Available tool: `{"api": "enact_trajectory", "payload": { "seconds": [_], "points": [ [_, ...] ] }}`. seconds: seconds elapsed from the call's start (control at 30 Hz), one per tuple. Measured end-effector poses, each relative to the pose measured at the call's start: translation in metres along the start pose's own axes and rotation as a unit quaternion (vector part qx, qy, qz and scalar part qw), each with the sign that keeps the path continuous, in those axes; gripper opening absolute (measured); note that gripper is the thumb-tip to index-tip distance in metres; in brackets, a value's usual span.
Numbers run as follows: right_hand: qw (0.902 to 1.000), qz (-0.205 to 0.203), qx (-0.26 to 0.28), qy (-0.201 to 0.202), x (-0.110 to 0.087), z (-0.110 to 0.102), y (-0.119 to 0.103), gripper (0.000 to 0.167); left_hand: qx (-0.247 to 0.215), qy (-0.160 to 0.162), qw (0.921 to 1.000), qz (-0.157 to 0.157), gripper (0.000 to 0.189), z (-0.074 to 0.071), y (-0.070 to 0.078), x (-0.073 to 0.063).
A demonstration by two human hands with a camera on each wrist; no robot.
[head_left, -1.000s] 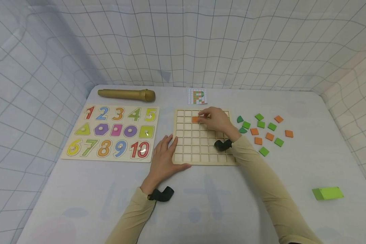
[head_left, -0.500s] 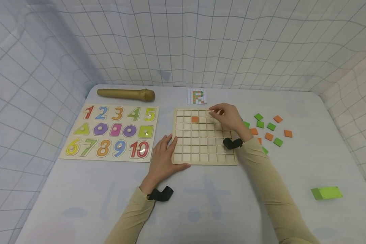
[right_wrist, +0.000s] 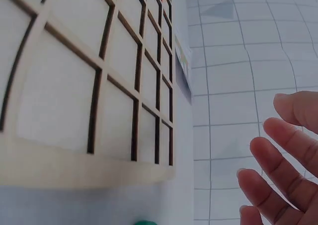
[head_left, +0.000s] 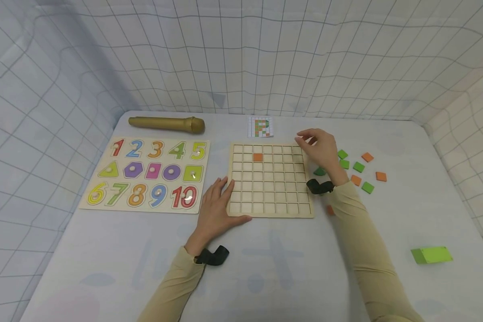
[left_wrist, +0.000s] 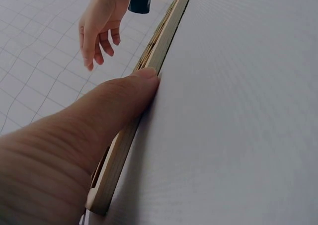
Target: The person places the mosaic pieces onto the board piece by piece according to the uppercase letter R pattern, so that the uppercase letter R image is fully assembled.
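A wooden grid board (head_left: 275,215) lies in the middle of the table, with one orange square tile (head_left: 258,157) in a cell near its top. My left hand (head_left: 215,212) rests at the board's lower left corner: the fingers lie along the left side and the thumb (left_wrist: 134,88) touches the front edge. Above the board's upper right corner, my right hand (head_left: 319,145) is raised with loosely bent fingers. The right wrist view shows nothing between those fingers (right_wrist: 273,160). Green square tiles (head_left: 358,167) and orange square tiles (head_left: 367,157) lie scattered right of the board, some hidden by the right arm.
Behind the board lies a small pattern card (head_left: 260,127). To the left are a number-and-shape puzzle board (head_left: 145,179) and a gold microphone (head_left: 167,124). A light green block (head_left: 432,255) sits at the right. A dark green quarter-round piece (head_left: 319,171) lies beside the grid board.
My right hand has let go of the orange tile in the grid and moved right, past the board's upper right corner. The left hand has stayed at the board's corner.
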State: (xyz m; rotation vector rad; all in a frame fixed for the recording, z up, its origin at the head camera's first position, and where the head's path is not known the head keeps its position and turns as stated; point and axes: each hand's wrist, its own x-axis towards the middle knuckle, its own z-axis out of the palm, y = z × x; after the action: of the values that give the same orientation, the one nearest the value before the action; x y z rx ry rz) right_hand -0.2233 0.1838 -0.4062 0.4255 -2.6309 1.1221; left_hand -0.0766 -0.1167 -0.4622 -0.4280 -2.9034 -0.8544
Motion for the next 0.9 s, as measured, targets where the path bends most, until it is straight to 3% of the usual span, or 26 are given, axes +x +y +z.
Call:
{"api": "enact_trajectory", "payload": {
  "seconds": [0.17, 0.5, 0.67, 0.9],
  "points": [
    [0.9985, 0.012, -0.014, 0.052, -0.002, -0.009, 0.010, 0.026, 0.002, -0.002, 1.0000, -0.001, 0.106, 0.000, 0.000, 0.000],
    [0.9881, 0.079, -0.045, 0.124, -0.007, -0.029, 0.027, 0.031, -0.001, -0.007, 1.0000, -0.005, 0.106, 0.001, 0.000, 0.000],
    [0.9818, 0.124, -0.059, 0.131, -0.011, -0.037, 0.037, 0.034, 0.001, -0.010, 0.9999, -0.007, 0.107, 0.001, -0.001, 0.001],
    [0.9738, 0.181, -0.083, 0.109, -0.016, -0.047, 0.046, 0.040, -0.001, -0.011, 0.9999, -0.010, 0.107, 0.000, 0.000, 0.000]
  ]
}}
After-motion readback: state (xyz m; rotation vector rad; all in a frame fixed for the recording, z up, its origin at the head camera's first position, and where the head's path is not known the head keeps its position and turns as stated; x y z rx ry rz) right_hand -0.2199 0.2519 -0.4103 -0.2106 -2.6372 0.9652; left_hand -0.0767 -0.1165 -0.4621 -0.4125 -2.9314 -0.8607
